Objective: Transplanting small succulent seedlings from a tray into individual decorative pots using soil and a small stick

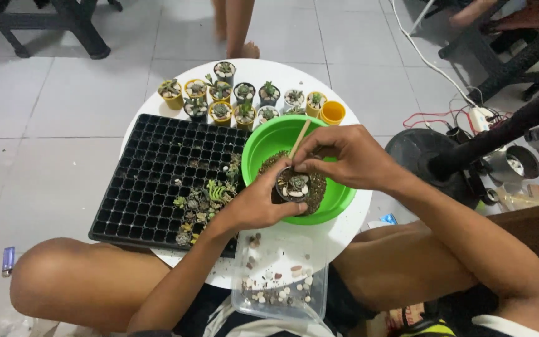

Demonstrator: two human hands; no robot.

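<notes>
My left hand (258,203) grips a small black pot (292,186) holding a tiny succulent with pale pebbles on top, over a green bowl (263,145) of dark soil. My right hand (344,156) pinches a thin wooden stick (299,138) whose tip reaches down to the pot's rim. Both hands meet above the bowl on a round white table (344,234).
A black seedling tray (151,181) with several small succulents lies left of the bowl. Several potted succulents (244,97) in yellow, white and black pots line the table's far edge. A clear box of pebbles (280,284) sits near me. Another person's legs (235,28) stand beyond; a fan base (416,153) and cables lie to the right.
</notes>
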